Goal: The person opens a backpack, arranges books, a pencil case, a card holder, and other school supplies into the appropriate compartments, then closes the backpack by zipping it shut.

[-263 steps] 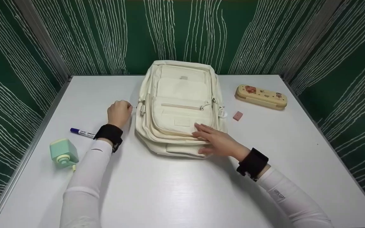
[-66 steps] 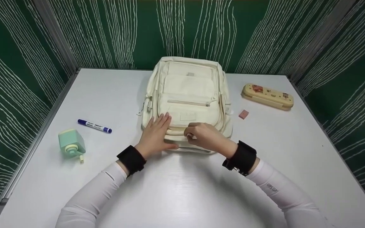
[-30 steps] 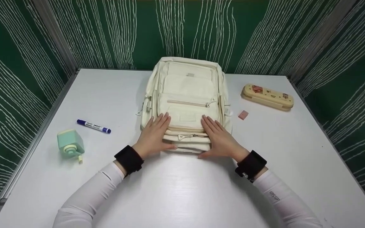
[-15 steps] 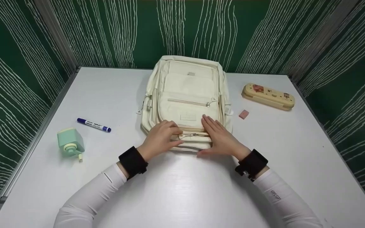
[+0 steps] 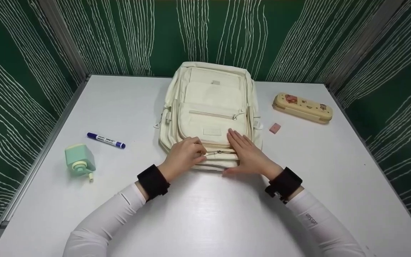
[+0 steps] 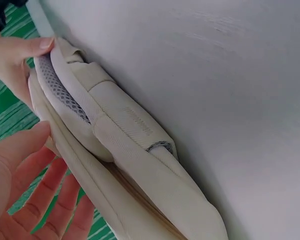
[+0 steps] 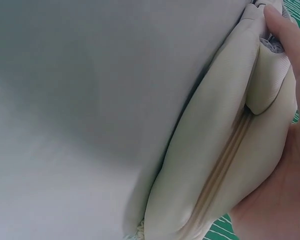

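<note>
- Backpack (image 5: 214, 94) of cream fabric, with several zipped sections, lies front side up at the far middle of the white tabletop (image 5: 198, 214), its near end between the two hands.
- The left hand (image 5: 183, 156) is at the near left of the backpack's front, its thumb and bent fingers together, pinching the loose end of a pale zipper pull (image 5: 217, 152) on the near edge.
- The right hand (image 5: 251, 157) lies on the near right of the front, fingers straight and side by side, thumb apart at the near end.
- On the left, a white marker with blue ends (image 5: 106, 140) lies just beyond a mint-green box-shaped gadget (image 5: 79, 159) with a yellow-tipped crank.
- On the right, a small pink block (image 5: 275, 128) lies near the backpack; an oblong yellow case (image 5: 302, 108) with reddish pictures lies farther right and beyond it.
</note>
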The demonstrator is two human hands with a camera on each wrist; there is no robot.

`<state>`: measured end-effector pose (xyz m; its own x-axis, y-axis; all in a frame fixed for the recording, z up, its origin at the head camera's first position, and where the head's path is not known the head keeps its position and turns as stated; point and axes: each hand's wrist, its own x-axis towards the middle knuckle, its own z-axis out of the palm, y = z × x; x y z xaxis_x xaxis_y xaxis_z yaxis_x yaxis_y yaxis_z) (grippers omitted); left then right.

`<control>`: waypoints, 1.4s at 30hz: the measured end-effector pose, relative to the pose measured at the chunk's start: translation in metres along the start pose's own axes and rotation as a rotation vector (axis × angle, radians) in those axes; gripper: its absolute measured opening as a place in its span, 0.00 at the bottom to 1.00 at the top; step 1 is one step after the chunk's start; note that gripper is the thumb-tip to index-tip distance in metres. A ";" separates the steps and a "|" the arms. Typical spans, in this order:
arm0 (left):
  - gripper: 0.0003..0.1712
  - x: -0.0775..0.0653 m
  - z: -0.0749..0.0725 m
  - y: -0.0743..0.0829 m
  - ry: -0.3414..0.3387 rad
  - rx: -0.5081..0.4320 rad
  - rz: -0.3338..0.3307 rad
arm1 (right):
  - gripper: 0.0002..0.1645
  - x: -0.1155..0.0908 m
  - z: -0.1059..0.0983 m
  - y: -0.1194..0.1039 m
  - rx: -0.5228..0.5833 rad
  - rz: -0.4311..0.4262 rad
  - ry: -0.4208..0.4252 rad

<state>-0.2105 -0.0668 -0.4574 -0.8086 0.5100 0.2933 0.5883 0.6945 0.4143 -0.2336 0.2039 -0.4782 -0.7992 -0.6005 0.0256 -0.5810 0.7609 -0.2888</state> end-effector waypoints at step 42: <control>0.08 -0.024 -0.070 -0.083 0.001 -0.218 -0.330 | 0.74 -0.004 -0.005 0.001 0.018 -0.055 -0.053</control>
<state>-0.2403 -0.1729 -0.4386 -0.9540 0.2769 0.1146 0.2815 0.6968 0.6597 -0.2321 0.2084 -0.4743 -0.7564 -0.6540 -0.0082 -0.6210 0.7220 -0.3051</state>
